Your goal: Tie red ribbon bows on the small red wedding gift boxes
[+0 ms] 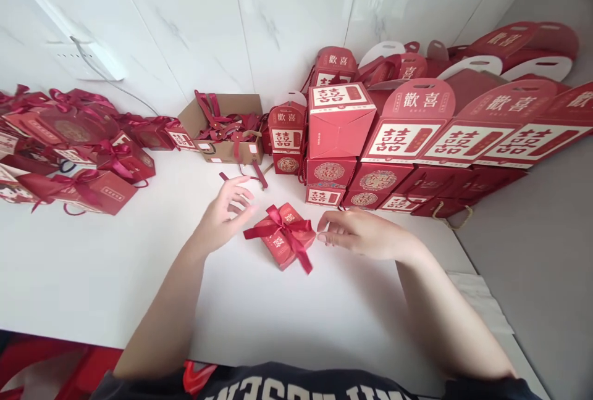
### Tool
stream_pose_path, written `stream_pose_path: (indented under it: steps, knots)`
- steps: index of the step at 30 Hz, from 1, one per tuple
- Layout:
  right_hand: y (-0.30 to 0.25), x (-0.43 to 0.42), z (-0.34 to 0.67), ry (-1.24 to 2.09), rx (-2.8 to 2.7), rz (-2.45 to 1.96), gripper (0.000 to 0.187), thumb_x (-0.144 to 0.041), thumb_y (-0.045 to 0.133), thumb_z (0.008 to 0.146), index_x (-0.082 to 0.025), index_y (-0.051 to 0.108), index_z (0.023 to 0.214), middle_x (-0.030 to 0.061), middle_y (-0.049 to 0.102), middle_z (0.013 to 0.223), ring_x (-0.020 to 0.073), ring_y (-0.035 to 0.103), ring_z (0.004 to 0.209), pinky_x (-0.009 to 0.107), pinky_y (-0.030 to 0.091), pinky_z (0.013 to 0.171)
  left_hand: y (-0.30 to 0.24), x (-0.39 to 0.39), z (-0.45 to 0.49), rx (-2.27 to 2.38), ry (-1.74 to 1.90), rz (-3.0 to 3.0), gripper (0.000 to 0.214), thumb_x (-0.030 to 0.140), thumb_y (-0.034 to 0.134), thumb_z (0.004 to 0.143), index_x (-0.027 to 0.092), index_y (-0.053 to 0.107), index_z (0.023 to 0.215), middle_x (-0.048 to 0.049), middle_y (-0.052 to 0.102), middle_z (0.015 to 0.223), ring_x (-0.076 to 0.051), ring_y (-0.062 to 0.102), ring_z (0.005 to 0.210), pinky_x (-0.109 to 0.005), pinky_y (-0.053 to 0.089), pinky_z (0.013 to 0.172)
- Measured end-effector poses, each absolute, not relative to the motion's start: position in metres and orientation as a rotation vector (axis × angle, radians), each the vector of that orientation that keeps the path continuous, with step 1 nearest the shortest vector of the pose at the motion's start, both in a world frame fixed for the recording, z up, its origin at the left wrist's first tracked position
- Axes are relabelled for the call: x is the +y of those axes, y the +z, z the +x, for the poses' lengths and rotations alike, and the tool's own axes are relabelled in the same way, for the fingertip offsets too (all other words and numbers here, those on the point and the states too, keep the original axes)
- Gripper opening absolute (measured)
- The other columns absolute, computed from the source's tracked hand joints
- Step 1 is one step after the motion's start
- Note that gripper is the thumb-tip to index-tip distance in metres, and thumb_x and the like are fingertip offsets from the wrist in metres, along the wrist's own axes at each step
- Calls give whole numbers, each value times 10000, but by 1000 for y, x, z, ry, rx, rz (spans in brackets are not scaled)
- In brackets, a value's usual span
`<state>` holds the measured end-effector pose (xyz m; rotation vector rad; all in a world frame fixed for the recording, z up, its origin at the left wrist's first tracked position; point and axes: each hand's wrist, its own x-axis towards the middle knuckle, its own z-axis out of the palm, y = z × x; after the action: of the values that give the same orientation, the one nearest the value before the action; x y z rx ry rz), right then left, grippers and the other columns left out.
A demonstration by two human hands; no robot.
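A small red gift box lies on the white table in front of me, a dark red ribbon bow tied across its top. To its left hovers my left hand, fingers apart and holding nothing. My right hand is just right of the box, its curled fingers close to a ribbon tail. Nothing shows between those fingers, and whether they touch the ribbon is hard to tell. Beyond my left hand lies a loose strip of ribbon.
Behind stands an open cardboard box of red ribbons. Stacked red gift boxes with white labels fill the back right beside the grey wall. Ribbon-tied boxes are piled at the left. A cable runs down the marbled wall.
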<state>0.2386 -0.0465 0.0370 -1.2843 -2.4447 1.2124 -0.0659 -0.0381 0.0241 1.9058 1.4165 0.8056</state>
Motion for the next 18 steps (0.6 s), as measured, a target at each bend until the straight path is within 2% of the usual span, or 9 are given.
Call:
stream_pose_path:
  steps: [2,5,7,10,12,15,18]
  knots:
    - [41,-48,241,1196,-2463,-1237,284,-443,459,939,-215,623,982,51,692,900,185,620,770,258,422,642,32,-49,-65,1497,739,2049,584,424,615,833,300,398,1361,-80,552,1274,-242,532,1177,-395,410,1010]
    - [44,-51,245,1174,-2479,-1218,285,-447,460,940,-225,619,1020,48,691,899,188,624,781,265,430,675,32,-71,-51,1416,441,2194,879,509,742,690,316,324,1438,-92,426,1453,-326,411,1324,-458,348,1089]
    - [44,-52,247,1125,-2498,-1260,282,-437,464,939,-225,622,1036,56,696,913,199,630,798,276,432,694,25,-82,-40,1382,379,2198,946,505,759,665,313,283,1460,-94,412,1461,-330,423,1316,-458,367,1081]
    - [44,-53,251,1092,-2522,-1317,272,-419,466,938,-231,626,1052,62,699,945,211,636,836,281,431,698,15,-86,-37,1398,444,2129,829,458,706,734,287,305,1439,-97,446,1421,-290,481,1273,-404,429,1036]
    - [44,-53,253,1086,-2529,-1333,273,-416,464,939,-234,628,1059,64,699,958,215,638,854,283,433,703,13,-84,-53,1467,485,2085,797,459,714,724,279,350,1410,-96,472,1397,-289,500,1256,-399,438,1031]
    - [43,-52,255,1069,-2533,-1340,273,-416,460,940,-235,629,1055,62,699,959,217,637,870,288,435,722,19,-81,-107,1783,642,1991,827,468,748,676,271,381,1391,-92,492,1376,-306,517,1230,-441,439,1031]
    - [41,-51,257,1062,-2530,-1353,267,-414,447,946,-239,630,1028,53,697,953,211,637,866,289,435,722,33,-84,-180,2271,908,1714,813,492,764,638,231,449,1341,-109,530,1321,-318,579,1112,-448,519,907]
